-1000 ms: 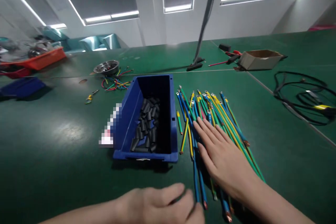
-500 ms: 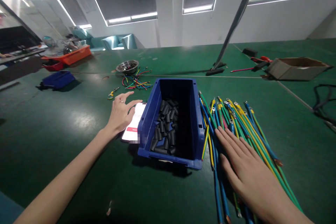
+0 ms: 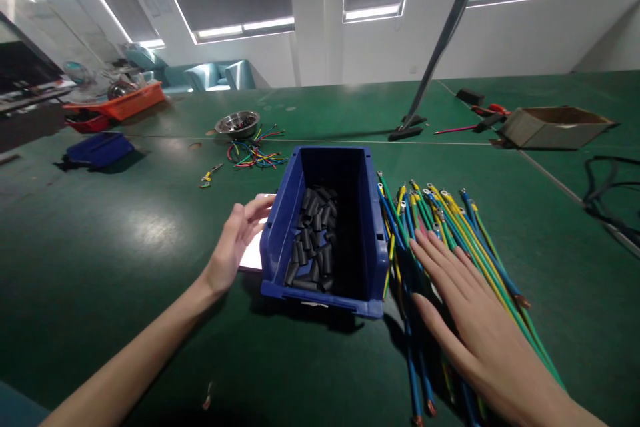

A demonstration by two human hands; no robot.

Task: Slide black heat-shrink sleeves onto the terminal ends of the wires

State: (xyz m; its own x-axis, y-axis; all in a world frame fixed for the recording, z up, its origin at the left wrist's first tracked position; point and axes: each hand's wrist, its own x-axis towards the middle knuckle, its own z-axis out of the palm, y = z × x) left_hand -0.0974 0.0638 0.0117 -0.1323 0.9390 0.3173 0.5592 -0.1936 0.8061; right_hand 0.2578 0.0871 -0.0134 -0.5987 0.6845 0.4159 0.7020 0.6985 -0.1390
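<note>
A blue plastic bin [image 3: 373, 240] holding several short black tubes [image 3: 313, 240] stands on the green table. Right of it lies a bundle of blue, green and yellow wires [image 3: 450, 227] with metal lugs at the ends. My right hand [image 3: 475, 327] lies flat on the wires, fingers stretched out. My left hand [image 3: 233, 247] rests over a white phone [image 3: 253, 257] lying against the bin's left wall, fingers loosely curved and touching it.
A steel bowl [image 3: 237, 123] and loose coloured wires [image 3: 255, 153] lie behind the bin, small pliers [image 3: 209, 177] to their left. An orange tray [image 3: 117, 101] and a blue bin [image 3: 97, 149] sit far left. A cardboard box [image 3: 555, 125], black cables [image 3: 613, 193] and a slanted pole [image 3: 440, 47] stand at right.
My left hand went from the near edge to the phone beside the bin, then drew back a little over it. My right hand stayed flat on the wires; the view shifted.
</note>
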